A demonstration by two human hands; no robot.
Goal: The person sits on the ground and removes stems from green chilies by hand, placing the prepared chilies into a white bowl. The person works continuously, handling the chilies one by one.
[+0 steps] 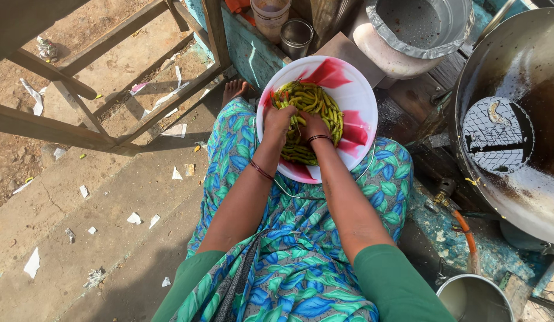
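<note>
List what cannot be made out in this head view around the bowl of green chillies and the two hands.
- Left hand and right hand: fingertips buried in the green chillies, so any grip is hidden.
- White and pink bowl: its near bottom is covered by chillies and wrists.
- Large wok: cut off by the right edge.
- Steel pot: cut off by the bottom edge.

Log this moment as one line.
left hand: in green chillies | right hand: in chillies | bowl: white-pink, on lap
</note>
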